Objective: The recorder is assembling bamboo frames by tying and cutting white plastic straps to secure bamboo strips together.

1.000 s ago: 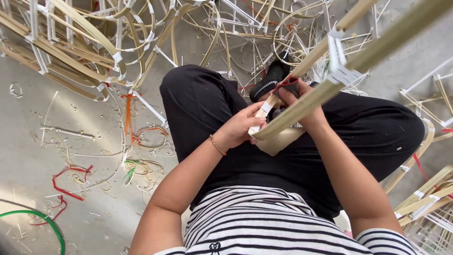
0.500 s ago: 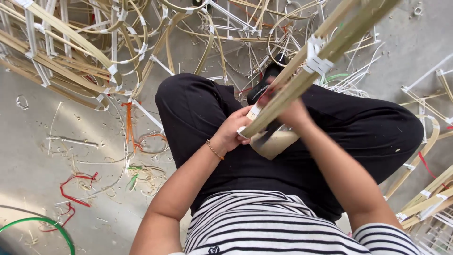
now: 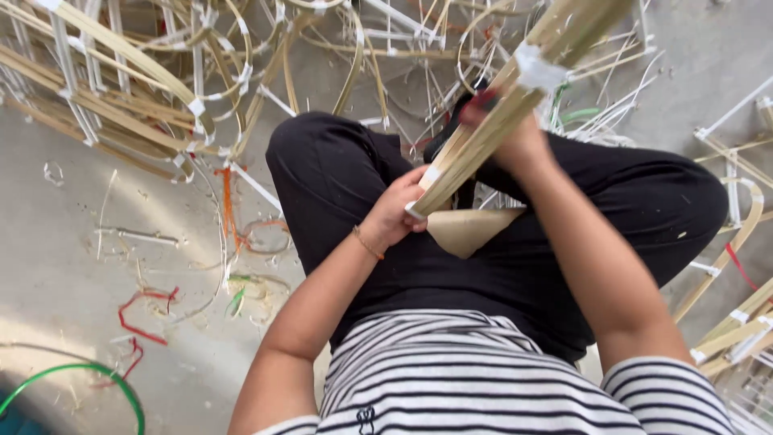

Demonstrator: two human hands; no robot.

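Centre frame: my left hand (image 3: pixel 396 213) and right hand (image 3: pixel 515 141), fingers clamped on the bamboo strips (image 3: pixel 491 121); light, stiff, springy, best gripped near the taped joint (image 3: pixel 538 68).

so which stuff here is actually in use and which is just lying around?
In use: bamboo strip bundle, left hand, right hand, tan paper piece.
Lying about: bent bamboo frames, red wire, green hoop, orange string.

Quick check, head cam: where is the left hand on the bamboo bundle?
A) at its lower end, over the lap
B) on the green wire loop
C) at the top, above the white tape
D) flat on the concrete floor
A: the left hand grips the lower end of the bamboo bundle over the lap, while the right hand holds it higher up.
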